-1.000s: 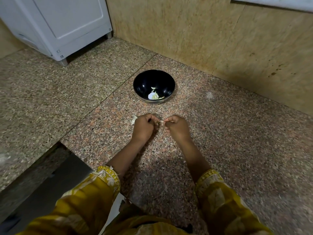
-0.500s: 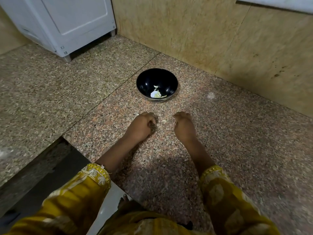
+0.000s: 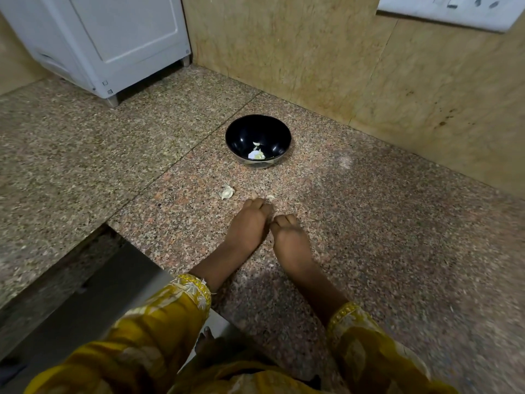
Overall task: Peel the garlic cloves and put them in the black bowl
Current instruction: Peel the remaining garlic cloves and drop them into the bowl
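While set side by side on counter (image 3: 369, 223): left hand (image 3: 250, 223), right hand (image 3: 287, 237), fingers curled under, grip not discernible.
Beyond: peel (image 3: 227, 191), scrap (image 3: 270, 197); bowl (image 3: 241, 137) holding cloves (image 3: 257, 155).

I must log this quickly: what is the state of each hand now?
Left hand: fingers curled under, out of sight; whether it holds anything cannot be told.
Right hand: fingers curled under too; cannot be told.
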